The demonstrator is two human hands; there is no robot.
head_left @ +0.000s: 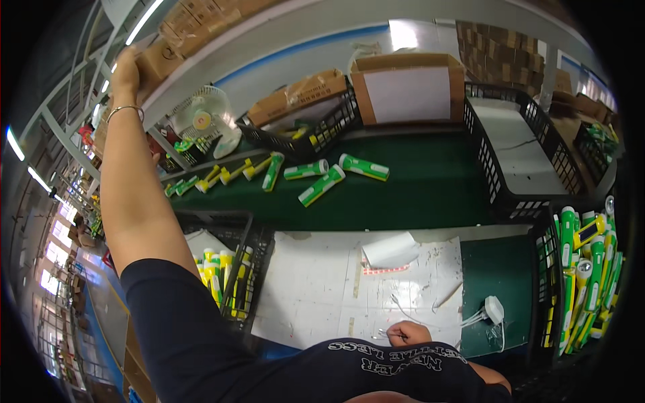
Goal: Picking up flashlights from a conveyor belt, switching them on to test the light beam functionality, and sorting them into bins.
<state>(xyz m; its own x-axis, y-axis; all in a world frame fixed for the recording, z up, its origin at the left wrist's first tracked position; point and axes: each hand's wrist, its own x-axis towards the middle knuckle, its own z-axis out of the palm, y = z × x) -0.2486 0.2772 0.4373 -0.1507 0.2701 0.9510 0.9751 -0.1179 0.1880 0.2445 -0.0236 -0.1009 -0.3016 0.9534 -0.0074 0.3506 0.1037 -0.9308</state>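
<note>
My left hand [125, 75] is raised at the upper left, with a bracelet at the wrist. It grips the near end of a cardboard box [160, 62] on the overhead shelf; its fingertips are partly hidden. Low in the middle, my right hand [408, 334] is curled close to my body. Thin cable ends [384, 333] poke out from its fingers. White cables [474, 318] run from beside that hand to a white round plug adapter [494, 309] on the right. Several green, white and yellow flashlights [322, 185] lie on the green belt beyond.
A black crate of flashlights [250, 269] stands left of the white work sheet [309, 289], another crate [547, 289] at right. A loose paper [391, 250] curls up on the sheet. Behind are a black basket [494, 164], an open carton [408, 94] and a fan [201, 115].
</note>
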